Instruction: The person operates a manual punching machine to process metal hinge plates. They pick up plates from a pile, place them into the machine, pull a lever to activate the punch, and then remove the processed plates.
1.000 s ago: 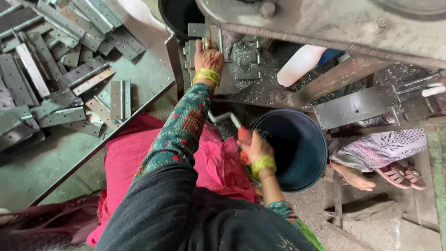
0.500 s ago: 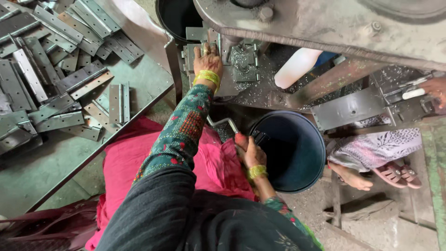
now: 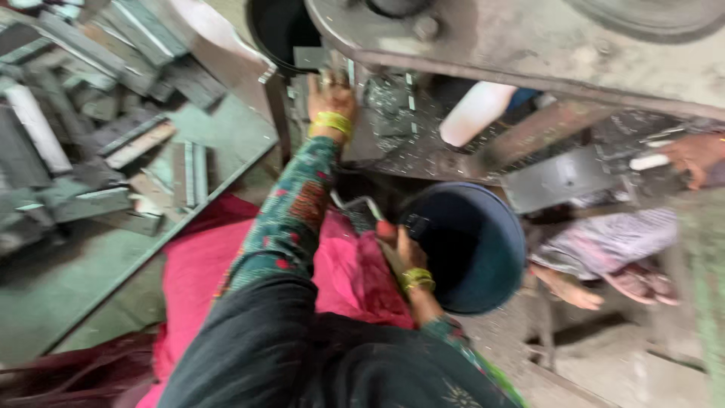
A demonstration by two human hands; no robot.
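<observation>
Small dark metal piece [image 3: 417, 225] at the rim of the round dark-blue bucket [image 3: 483, 253], pinched in the right hand [image 3: 400, 249].
Left hand [image 3: 330, 94] reaches ahead, fingers spread flat on the grey press bed [image 3: 393, 128], seemingly steadying work there; whether it grips anything, I cannot tell.

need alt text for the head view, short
Seen from above, a person's left hand reaches onto a grey metal machine bed, while the right hand rests at the rim of a dark blue bucket. Grey metal strips lie on a table at left.
</observation>
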